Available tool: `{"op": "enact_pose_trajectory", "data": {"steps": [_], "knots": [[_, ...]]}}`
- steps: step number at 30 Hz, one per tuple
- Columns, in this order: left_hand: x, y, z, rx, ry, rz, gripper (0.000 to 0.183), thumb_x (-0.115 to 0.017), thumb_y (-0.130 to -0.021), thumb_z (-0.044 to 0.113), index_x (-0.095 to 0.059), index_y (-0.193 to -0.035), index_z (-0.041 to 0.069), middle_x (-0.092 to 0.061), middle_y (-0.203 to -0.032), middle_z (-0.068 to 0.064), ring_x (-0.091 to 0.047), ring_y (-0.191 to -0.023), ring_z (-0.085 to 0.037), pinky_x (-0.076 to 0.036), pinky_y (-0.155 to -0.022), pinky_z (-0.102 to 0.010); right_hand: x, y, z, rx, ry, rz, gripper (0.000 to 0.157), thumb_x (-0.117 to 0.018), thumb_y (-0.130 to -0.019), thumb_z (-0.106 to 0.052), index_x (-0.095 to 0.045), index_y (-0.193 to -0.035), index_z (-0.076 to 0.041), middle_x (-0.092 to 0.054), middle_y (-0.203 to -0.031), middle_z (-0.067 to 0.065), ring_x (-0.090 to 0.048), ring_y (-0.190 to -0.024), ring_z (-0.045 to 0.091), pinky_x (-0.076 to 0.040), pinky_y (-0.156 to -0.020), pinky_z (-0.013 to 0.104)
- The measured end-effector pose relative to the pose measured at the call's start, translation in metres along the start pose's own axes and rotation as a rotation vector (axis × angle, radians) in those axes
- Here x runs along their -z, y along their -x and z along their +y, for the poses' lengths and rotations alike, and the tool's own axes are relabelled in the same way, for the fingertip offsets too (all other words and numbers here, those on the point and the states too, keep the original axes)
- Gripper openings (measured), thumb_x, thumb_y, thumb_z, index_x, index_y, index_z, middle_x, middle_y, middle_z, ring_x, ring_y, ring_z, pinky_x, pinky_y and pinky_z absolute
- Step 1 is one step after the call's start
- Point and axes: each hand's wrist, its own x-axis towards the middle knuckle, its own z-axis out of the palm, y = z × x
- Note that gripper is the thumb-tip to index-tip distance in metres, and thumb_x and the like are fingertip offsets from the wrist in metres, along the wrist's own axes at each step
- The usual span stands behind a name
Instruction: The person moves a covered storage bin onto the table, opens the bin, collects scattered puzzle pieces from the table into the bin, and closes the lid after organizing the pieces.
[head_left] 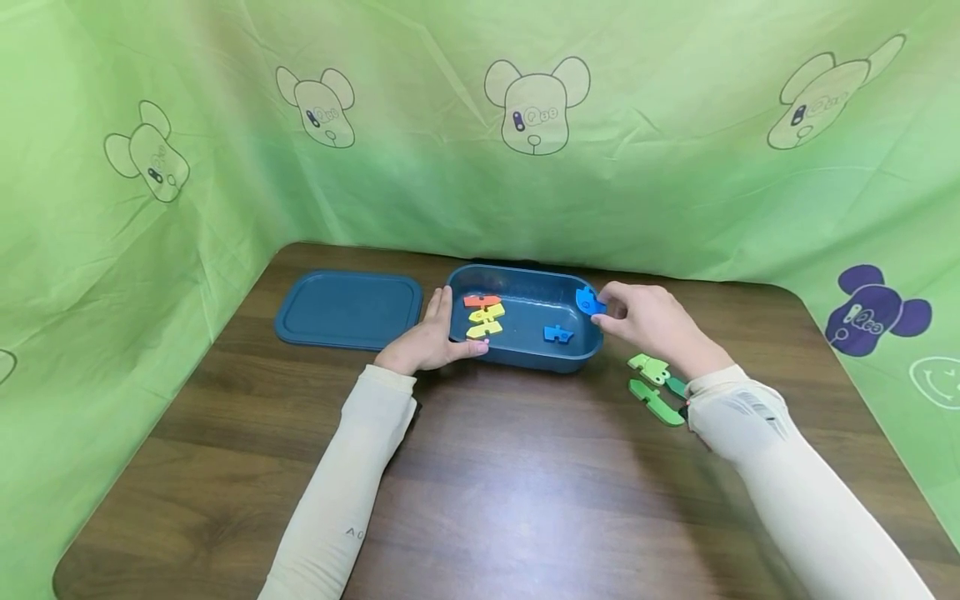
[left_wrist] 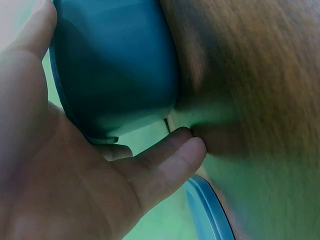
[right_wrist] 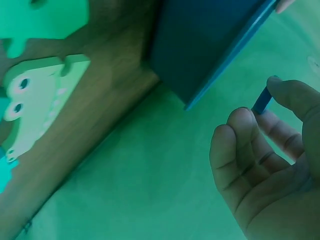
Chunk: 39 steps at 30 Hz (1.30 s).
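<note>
In the head view my right hand point(head_left: 652, 318) pinches a blue puzzle piece point(head_left: 589, 301) between thumb and fingers, over the right end of a dark blue plastic box point(head_left: 555, 364). The right wrist view shows that blue piece point(right_wrist: 262, 101) edge-on at the fingertips. My left hand point(head_left: 431, 337) touches the box's left end, its fingers straight and its thumb along the front rim. Inside the box lie an orange piece point(head_left: 480, 301), two yellow pieces point(head_left: 483, 332) on the left and another blue piece point(head_left: 557, 334) on the right.
A dark blue lid point(head_left: 349, 308) lies flat left of the box. On the table's right side are green puzzle pieces point(head_left: 654, 402), one a crocodile head point(right_wrist: 37, 100), partly hidden by the right forearm. Green printed cloth point(head_left: 420, 200) hangs behind the wooden table point(head_left: 480, 467).
</note>
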Motion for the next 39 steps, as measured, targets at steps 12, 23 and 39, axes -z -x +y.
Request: {"op": "enact_pose_trajectory", "data": {"steps": [12, 23, 39], "knots": [[-0.001, -0.001, -0.002, -0.001, -0.008, 0.007, 0.123, -0.064, -0.088, 0.068, 0.019, -0.160, 0.013, 0.017, -0.167, -0.011, -0.018, -0.150, -0.035, -0.031, -0.114, -0.048, 0.004, -0.030, -0.027, 0.035, 0.001, -0.041, 0.030, -0.070, -0.096, -0.024, -0.065, -0.118, -0.004, -0.064, -0.084, 0.007, -0.057, -0.074, 0.024, -0.047, -0.064, 0.040], [-0.001, -0.002, -0.002, 0.005, 0.006, 0.009, 0.121, -0.066, -0.089, 0.065, 0.017, -0.160, 0.013, 0.016, -0.168, -0.009, -0.018, -0.151, -0.034, -0.031, -0.114, -0.049, 0.001, -0.060, -0.054, 0.035, -0.001, -0.088, 0.032, -0.070, -0.097, -0.024, -0.064, -0.122, -0.005, -0.064, -0.085, 0.008, -0.057, -0.075, 0.025, -0.047, -0.064, 0.039], [0.002, -0.002, -0.001, 0.033, 0.013, 0.005, 0.125, -0.065, -0.084, 0.072, 0.018, -0.160, 0.017, 0.015, -0.168, -0.006, -0.014, -0.152, -0.034, -0.032, -0.113, -0.052, -0.017, -0.102, -0.079, 0.104, -0.070, -0.175, 0.031, -0.072, -0.096, -0.024, -0.065, -0.122, -0.008, -0.064, -0.092, 0.009, -0.058, -0.078, 0.025, -0.050, -0.067, 0.039]]}}
